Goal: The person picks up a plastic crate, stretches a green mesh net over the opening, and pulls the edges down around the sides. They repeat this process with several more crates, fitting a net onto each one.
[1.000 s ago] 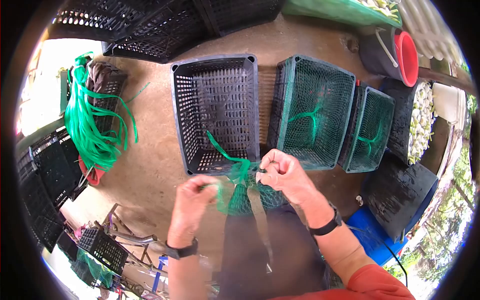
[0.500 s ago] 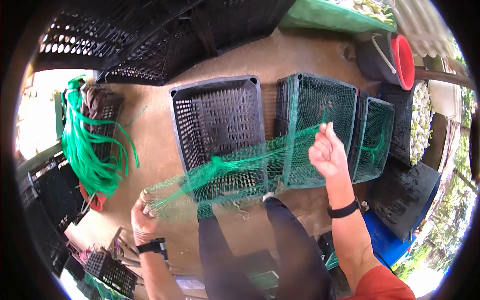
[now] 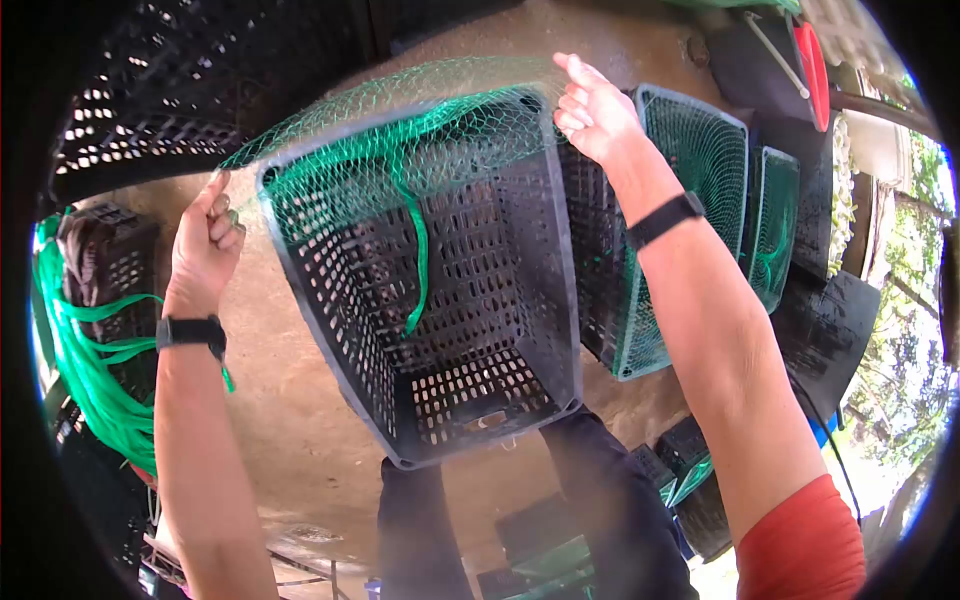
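A green net [image 3: 420,125] is stretched between my two hands over the far rim of an open black crate [image 3: 440,270]. My left hand [image 3: 208,235] pinches the net's left end beside the crate's far left corner. My right hand [image 3: 592,110] has its fingers closed on the other end, just past the far right corner. A knotted green strip [image 3: 418,255] hangs from the net into the crate. The near part of the crate is uncovered, and its slotted bottom shows.
Net-covered crates [image 3: 690,160] stand to the right, near a dark bucket with a red rim [image 3: 812,75]. Green strips [image 3: 90,370] hang over a dark crate at the left. Large black crates [image 3: 200,70] are stacked at the far left.
Both hands have moved away from my body, carrying the net from the crate's near side to its far rim. The view has shifted, and the open crate appears larger.
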Demonstrator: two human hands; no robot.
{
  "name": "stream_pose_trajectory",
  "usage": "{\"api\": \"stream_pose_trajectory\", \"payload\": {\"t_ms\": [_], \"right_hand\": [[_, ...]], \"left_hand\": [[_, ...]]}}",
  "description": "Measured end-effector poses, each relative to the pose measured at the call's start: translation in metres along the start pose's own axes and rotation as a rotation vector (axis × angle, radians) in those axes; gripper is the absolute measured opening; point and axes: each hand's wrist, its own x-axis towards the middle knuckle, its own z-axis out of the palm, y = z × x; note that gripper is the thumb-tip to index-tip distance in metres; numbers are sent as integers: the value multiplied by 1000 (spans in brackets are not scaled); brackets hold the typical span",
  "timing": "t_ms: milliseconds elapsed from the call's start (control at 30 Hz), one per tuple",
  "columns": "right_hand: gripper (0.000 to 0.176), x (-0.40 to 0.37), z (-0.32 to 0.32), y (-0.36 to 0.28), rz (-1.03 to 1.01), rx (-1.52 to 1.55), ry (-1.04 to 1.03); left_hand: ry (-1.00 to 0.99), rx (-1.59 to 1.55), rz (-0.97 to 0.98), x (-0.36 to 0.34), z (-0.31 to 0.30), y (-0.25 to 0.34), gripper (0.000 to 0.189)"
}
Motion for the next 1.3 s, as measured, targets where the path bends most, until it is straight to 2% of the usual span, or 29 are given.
{"api": "stream_pose_trajectory", "payload": {"t_ms": [33, 100, 133, 167, 200, 233, 267, 300, 333, 367, 400, 467, 500, 567, 633, 667, 767, 800, 833, 867, 900, 967, 1033, 1100, 1167, 1233, 1267, 1300], "right_hand": [[23, 7, -14, 23, 13, -3, 11], [23, 10, -26, 67, 120, -98, 283], [25, -7, -38, 84, 94, -61, 102], [27, -35, -22, 88, 163, -118, 237], [32, -43, -45, 105, -93, -551, 150], [34, -46, -54, 109, -224, -770, 81], [37, -49, -62, 112, -374, -980, 39], [41, -54, -51, 103, -62, -456, 212], [46, -60, -39, 93, 249, 77, 363], [44, -69, -31, 79, 274, 14, 310], [35, -70, -49, 68, 358, 79, 61], [20, -75, -72, 63, 372, 50, -76], [15, -89, -54, 62, 304, -42, 35], [12, -111, -32, 55, 234, -164, 195], [10, -125, -27, 49, 143, -123, 332], [10, -130, -20, 44, 143, -120, 329], [9, -144, -18, 34, 46, 61, 539], [14, -146, -33, 37, 147, 249, 325], [20, -149, -42, 36, 243, 432, 104], [28, -156, -33, 34, 382, 524, 65], [31, -164, -28, 33, 470, 499, -27], [28, -175, -29, 42, 625, 341, -86], [20, -190, -34, 53, 574, 151, -75], [11, -209, -33, 46, 522, 110, 46], [17, -227, -49, 45, 480, 353, 13], [19, -248, -70, 53, 424, 550, -147], [19, -259, -78, 53, 469, 666, -216], [19, -269, -81, 50, 509, 785, -281]], "left_hand": [[23, 1, -28, 17, -17, -16, 10], [117, 77, -79, 45, -56, -66, 11], [182, 59, -144, 30, -55, -88, 13], [222, 28, -179, 3, -48, -101, 15], [263, -4, -213, -25, -41, -115, 18], [281, -49, -215, -49, -40, -119, 22], [-105, -221, -342, -50, -84, -130, 21], [-495, -383, -462, -47, -125, -138, 21], [-494, -384, -453, -62, -122, -133, 21], [-402, -350, -423, -81, -110, -125, 20], [-310, -317, -393, -96, -100, -121, 19], [-252, -215, -319, -114, -90, -121, 17], [-196, -109, -249, -122, -76, -118, 15], [-155, -195, -252, -138, -63, -113, 14], [-163, -422, -89, -147, -70, -118, 12], [-19, -468, -46, -156, -55, -113, 11], [-130, -620, -117, -172, -57, -110, 11], [-129, -616, -113, -183, -49, -107, 11], [-91, -566, -234, -198, -39, -105, 11], [-51, -516, -353, -210, -27, -102, 11], [-50, -513, -345, -218, -22, -107, 11], [-298, -320, -404, -232, -21, -129, 11], [-295, -377, -402, -246, -17, -138, 12], [-32, -420, -300, -265, 8, -139, 10], [-55, -485, -284, -274, 14, -147, 6], [-54, -745, -158, -274, 8, -161, 14], [33, -697, -37, -272, -2, -171, 19], [32, -693, -46, -267, -5, -173, 19]]}}
